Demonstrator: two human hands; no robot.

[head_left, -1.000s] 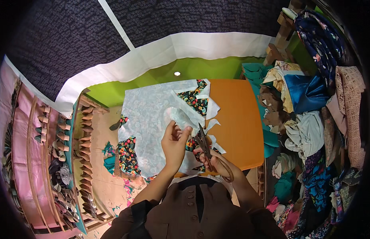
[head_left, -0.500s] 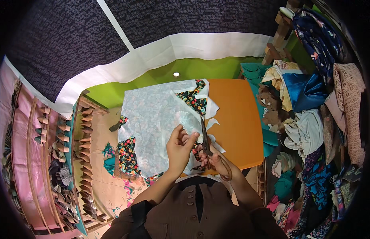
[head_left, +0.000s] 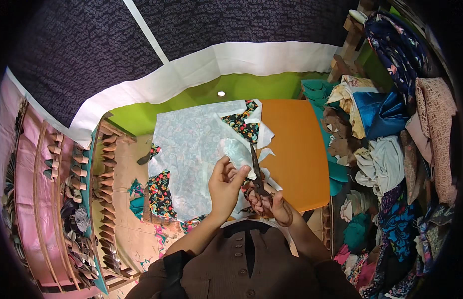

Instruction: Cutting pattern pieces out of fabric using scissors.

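Observation:
My left hand pinches a small whitish cut piece of fabric between thumb and fingers. Beside it, my right hand is closed round the handles of dark metal scissors. Their blades point away from me, along the right edge of the piece, and look nearly closed. Under both hands lies a large pale cloth, with black floral fabric showing at its edges. More of that floral fabric lies near the far edge, beyond the blades. White scraps lie just right of the scissors.
The orange tabletop shows to the right. Racks of wooden shoe forms stand at the left. Piled fabrics crowd the right side. A dark patterned curtain with a white border hangs beyond the table. Scraps litter the floor.
The scissors and my right hand have shifted and turned slightly, with the handle loop now less visible. My left hand keeps the fabric piece in nearly the same place.

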